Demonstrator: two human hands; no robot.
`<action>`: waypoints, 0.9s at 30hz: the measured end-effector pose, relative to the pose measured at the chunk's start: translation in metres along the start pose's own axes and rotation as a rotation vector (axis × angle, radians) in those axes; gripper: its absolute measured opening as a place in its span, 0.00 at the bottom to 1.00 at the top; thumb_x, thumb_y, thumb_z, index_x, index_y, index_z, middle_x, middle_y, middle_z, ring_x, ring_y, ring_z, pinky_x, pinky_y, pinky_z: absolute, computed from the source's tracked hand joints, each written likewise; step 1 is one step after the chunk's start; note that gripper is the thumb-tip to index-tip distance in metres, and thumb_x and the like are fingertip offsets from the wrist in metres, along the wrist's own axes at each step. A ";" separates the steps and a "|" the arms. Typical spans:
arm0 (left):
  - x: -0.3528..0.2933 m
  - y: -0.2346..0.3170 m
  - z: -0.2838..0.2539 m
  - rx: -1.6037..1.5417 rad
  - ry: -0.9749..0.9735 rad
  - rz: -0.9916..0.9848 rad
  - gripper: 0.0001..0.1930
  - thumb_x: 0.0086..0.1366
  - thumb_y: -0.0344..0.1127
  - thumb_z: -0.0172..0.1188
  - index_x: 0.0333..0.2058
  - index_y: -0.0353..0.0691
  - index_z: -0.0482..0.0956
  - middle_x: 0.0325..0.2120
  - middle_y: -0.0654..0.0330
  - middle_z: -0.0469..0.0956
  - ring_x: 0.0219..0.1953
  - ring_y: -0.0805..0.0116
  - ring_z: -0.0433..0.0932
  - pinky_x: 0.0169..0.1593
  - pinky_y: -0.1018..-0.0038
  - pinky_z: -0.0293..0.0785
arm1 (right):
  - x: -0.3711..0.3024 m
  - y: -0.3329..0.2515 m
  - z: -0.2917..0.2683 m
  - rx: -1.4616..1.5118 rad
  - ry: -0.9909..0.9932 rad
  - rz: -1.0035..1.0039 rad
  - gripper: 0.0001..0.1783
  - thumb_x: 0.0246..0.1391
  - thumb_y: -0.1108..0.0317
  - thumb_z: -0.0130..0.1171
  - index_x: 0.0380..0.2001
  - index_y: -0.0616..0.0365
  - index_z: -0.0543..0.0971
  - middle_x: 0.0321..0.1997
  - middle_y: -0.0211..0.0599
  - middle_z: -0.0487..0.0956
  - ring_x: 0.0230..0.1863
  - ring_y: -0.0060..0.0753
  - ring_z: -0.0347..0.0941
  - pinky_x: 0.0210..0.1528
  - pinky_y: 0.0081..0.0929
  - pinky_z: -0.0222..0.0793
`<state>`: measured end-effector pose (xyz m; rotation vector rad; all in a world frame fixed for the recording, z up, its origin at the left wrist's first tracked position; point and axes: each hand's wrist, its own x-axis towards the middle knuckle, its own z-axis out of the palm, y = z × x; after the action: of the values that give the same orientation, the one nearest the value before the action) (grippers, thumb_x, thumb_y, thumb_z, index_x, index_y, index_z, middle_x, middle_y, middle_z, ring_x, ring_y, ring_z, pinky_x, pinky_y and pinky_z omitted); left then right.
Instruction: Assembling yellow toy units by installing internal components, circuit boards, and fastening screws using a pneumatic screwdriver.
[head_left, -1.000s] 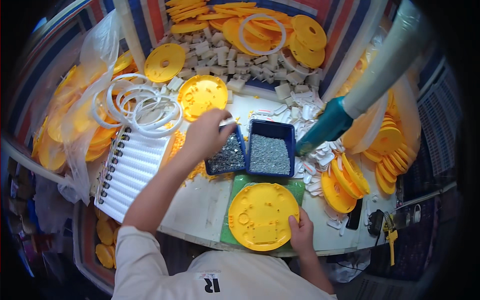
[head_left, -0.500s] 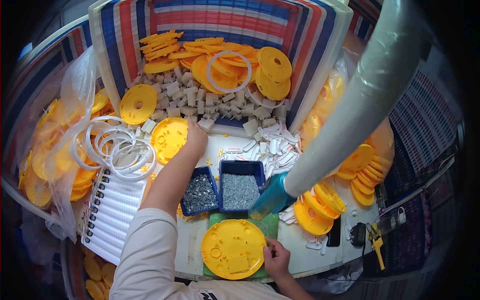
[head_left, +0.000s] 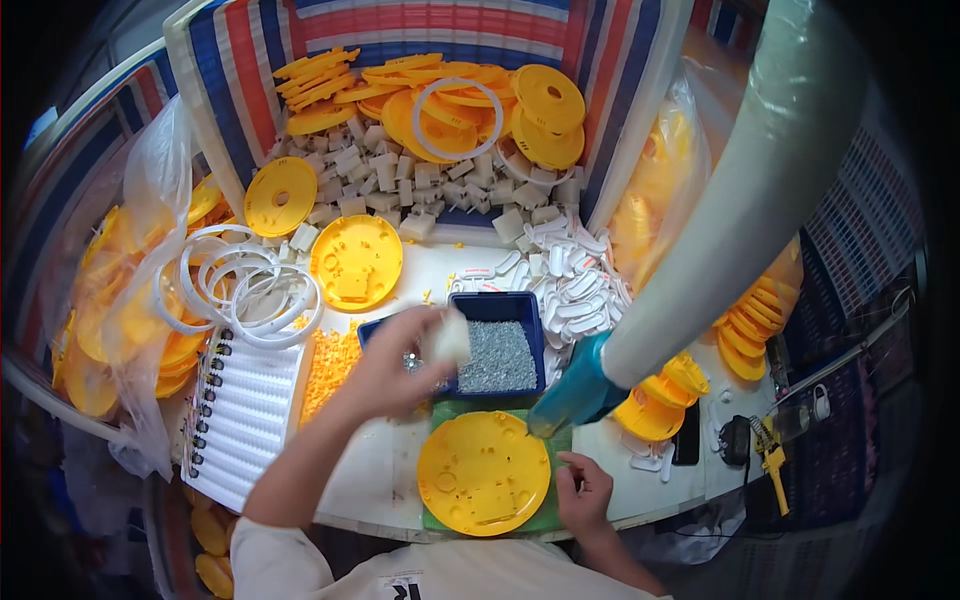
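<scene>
The left hand (head_left: 393, 372) grasps an off-white block (head_left: 452, 340) between thumb and fingers, a narrow grip above the table (head_left: 385, 475). The right hand (head_left: 587, 492) is half curled just beside the rim of a round yellow housing plate (head_left: 480, 462), which lies face up on a green mat (head_left: 548, 518) at the table's near edge; I cannot tell whether it touches the rim or holds anything.

Blur softens the block and the left fingertips. That hand covers most of 1 blue bin (head_left: 370, 327); the other blue bin (head_left: 495, 303) shows its small metal parts. A thick grey tube (head_left: 735, 230) with a teal end hides part of the table's right side.

A spiral-bound pad (head_left: 243, 425) lies along the table's left edge. Beyond the far edge, a striped-lined container (head_left: 430, 30) holds yellow discs (head_left: 548, 90) and more blocks (head_left: 385, 175).
</scene>
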<state>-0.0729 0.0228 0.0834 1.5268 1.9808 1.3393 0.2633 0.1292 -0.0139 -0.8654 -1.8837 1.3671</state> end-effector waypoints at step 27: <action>-0.130 0.014 0.059 -0.042 -0.043 -0.089 0.42 0.58 0.38 0.75 0.69 0.38 0.66 0.57 0.49 0.78 0.62 0.48 0.75 0.66 0.58 0.68 | 0.041 -0.052 0.011 -0.385 -0.358 -0.549 0.09 0.45 0.71 0.76 0.29 0.57 0.84 0.34 0.35 0.82 0.37 0.41 0.78 0.41 0.36 0.75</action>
<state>0.0278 -0.0628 0.0264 1.4201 1.9581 1.2936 0.2236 0.1443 0.0380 -0.2277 -2.4724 0.8700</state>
